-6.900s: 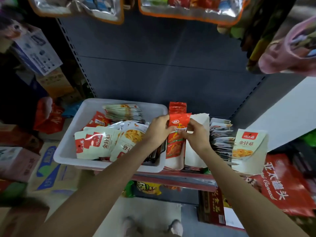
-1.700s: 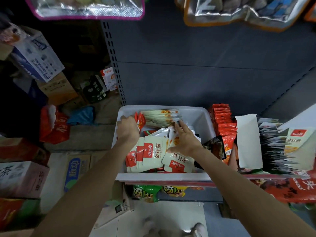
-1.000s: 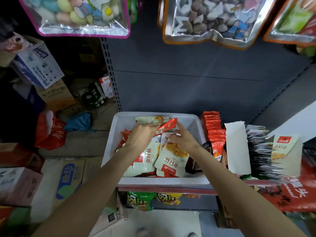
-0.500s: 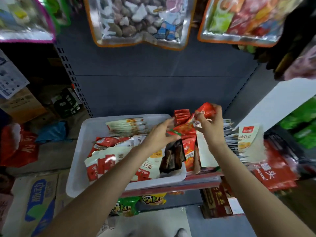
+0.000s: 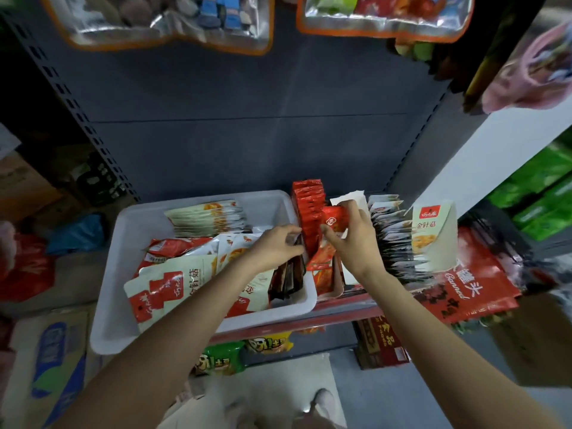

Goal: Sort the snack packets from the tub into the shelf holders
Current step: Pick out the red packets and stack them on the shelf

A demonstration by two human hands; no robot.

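Note:
A white plastic tub point(image 5: 111, 308) sits on the shelf, filled with cream-and-red snack packets point(image 5: 173, 283) and a few dark ones point(image 5: 288, 277). To its right a holder has a row of red packets point(image 5: 309, 205) standing upright. My right hand point(image 5: 356, 239) grips one red packet point(image 5: 335, 218) at the row's right side. At the tub's right rim my left hand point(image 5: 275, 246) has curled fingers touching the front of the red row. Further right stands a row of cream packets point(image 5: 393, 230) with a labelled front card point(image 5: 433, 236).
A white divider card point(image 5: 348, 198) stands between the two rows. Red canned-food bags point(image 5: 470, 292) hang at the lower right, green and yellow packets point(image 5: 223, 360) below the shelf. Clear bags point(image 5: 173, 20) hang overhead. Cartons point(image 5: 46, 366) crowd the floor on the left.
Both hands left the tub and moved right to the red row. My right hand now holds one red packet lowered against the row; my left hand went to the row's front.

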